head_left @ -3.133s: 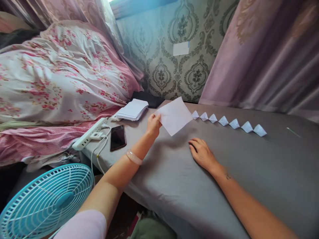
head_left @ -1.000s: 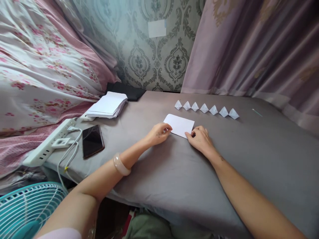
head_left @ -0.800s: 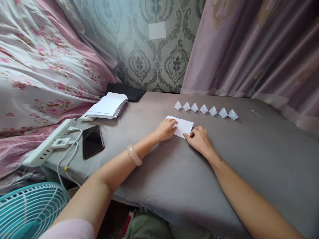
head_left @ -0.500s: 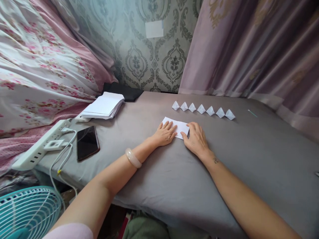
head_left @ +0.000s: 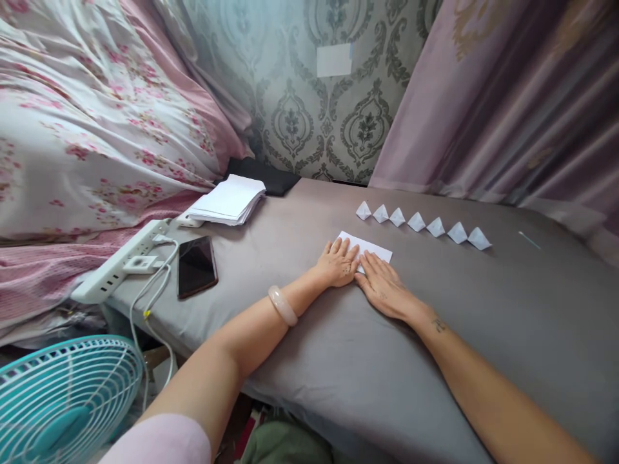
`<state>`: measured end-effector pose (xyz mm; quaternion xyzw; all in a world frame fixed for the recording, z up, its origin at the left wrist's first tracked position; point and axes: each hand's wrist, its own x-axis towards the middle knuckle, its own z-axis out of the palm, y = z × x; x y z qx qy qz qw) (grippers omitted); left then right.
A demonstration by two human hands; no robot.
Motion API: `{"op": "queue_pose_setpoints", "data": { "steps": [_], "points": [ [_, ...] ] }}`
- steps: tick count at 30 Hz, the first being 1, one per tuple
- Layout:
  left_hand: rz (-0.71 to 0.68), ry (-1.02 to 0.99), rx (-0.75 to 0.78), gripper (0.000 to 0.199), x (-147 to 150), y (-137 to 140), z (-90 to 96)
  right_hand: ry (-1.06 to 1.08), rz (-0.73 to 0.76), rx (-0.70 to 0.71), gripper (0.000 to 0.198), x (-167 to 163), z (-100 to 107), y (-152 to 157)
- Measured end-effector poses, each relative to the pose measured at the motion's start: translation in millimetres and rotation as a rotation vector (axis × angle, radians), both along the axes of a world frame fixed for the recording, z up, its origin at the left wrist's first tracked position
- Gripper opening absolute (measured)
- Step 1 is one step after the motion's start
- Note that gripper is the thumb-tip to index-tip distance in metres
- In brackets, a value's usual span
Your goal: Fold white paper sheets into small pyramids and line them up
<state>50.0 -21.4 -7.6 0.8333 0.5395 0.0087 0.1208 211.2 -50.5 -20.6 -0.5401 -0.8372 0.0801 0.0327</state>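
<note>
A white sheet of paper (head_left: 380,250) lies flat on the grey-covered table, its near part hidden under my hands. My left hand (head_left: 338,263) rests on the paper's left side, palm down with fingers spread. Beside it, almost touching, my right hand (head_left: 382,283) lies flat with its fingers stretched over the paper's near edge. Beyond the sheet stands a slanting row of several small folded paper shapes (head_left: 416,222), white and pointed.
At the back left is a stack of white paper (head_left: 229,198) by a black cloth (head_left: 271,180). A phone (head_left: 197,267), a power strip (head_left: 120,261) with cables, and a turquoise fan (head_left: 68,406) are on the left. A thin pale stick (head_left: 529,240) lies far right.
My right hand has gone from holding the paper's right edge to lying flat on it, closer to my left hand. The whole view has shifted, so everything appears further right.
</note>
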Motion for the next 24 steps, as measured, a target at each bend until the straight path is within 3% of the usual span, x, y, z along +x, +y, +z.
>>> {"op": "queue_pose_setpoints", "data": {
  "steps": [9, 13, 15, 18, 21, 24],
  "points": [
    [0.156, -0.117, -0.042, 0.063, -27, 18, -3.7, -0.002, 0.142, 0.087, 0.055, 11, 22, 13],
    [0.239, -0.139, -0.026, 0.061, -45, 26, -4.6, 0.032, 0.156, 0.109, 0.049, 16, 20, 22],
    [0.289, -0.144, 0.017, 0.059, -51, 28, -4.7, 0.051, 0.136, 0.121, 0.049, 16, 16, 22],
    [0.325, -0.157, 0.2, 0.049, -54, 27, -3.9, 0.082, 0.1, 0.153, 0.05, 14, 8, 17],
    [0.146, -0.28, 0.364, 0.042, -47, 21, -3.9, 0.118, 0.072, 0.178, 0.051, 12, 3, 11],
    [-0.146, -0.377, 0.304, 0.039, -36, 15, -6.6, 0.147, 0.074, 0.185, 0.049, 13, 2, 8]
  ]
}}
